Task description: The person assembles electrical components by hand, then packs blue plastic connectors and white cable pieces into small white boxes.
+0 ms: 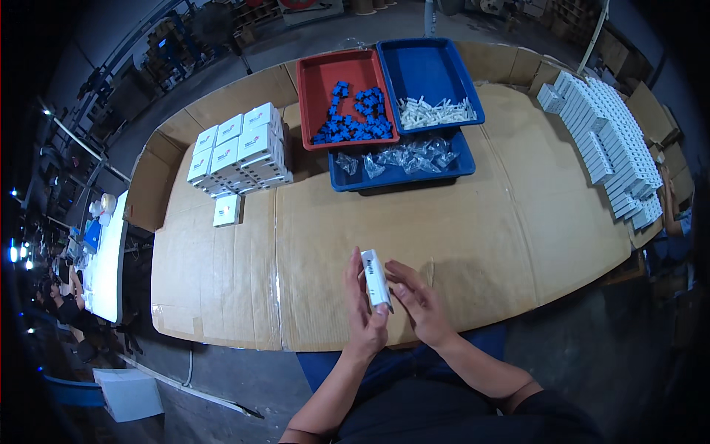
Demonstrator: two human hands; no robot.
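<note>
Both forearms come up from the lower edge and meet over the near edge of the worktop (473,222), the left hand (364,311) raised with its palm turned inward and the right hand (418,303) angled toward it from the other side. The worktop is covered in flattened brown cardboard and stands in a dim workshop with a grey floor, racks and another bench off to the left. At the far edge sit a red tray (314,81) of small blue parts (355,115), a blue tray (429,66) with white parts (436,112), and under them a second blue tray (458,166) of clear bags. A stack of white boxes (240,152) stands toward the far left corner, and long rows of white boxes (610,140) line the right edge. The left fingers (355,270) are curled lightly around a narrow white box (376,279), held upright between the hands just above the near edge; the right fingers (399,272) are loosely spread, their tips touching the box's side.
</note>
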